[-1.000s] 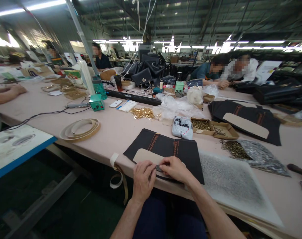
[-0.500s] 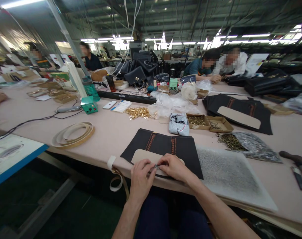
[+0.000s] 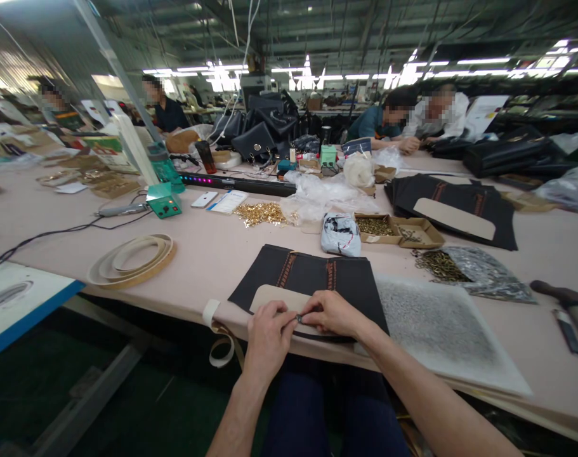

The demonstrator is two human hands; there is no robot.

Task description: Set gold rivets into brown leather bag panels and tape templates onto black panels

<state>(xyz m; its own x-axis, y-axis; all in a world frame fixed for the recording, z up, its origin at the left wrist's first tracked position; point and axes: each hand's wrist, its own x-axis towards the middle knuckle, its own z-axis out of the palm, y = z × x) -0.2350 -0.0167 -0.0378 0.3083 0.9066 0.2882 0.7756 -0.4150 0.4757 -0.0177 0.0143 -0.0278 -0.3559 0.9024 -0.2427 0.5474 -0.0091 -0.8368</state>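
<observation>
My left hand (image 3: 271, 333) and my right hand (image 3: 330, 313) meet over the near edge of a black leather panel (image 3: 308, 270) with brown stitched strips. Between their fingertips is a small dark metal piece (image 3: 299, 318), pinched from both sides; its exact kind is too small to make out. Under the hands lies a beige rounded patch (image 3: 274, 297) on the panel, partly covered by my fingers. The panel rests at the table's front edge, beside a pale, speckled board (image 3: 441, 330) on its right.
Gold metal pieces (image 3: 260, 214) lie in a heap behind the panel. Cardboard boxes of small hardware (image 3: 377, 226) and a plastic bag of metal parts (image 3: 483, 270) sit to the right, near a hammer (image 3: 559, 295). Strip coils (image 3: 131, 260) lie left. Two people (image 3: 412, 117) lean at the far side.
My hands stay pinched around the small metal piece, with slight finger shifts. The whole view has moved a little.
</observation>
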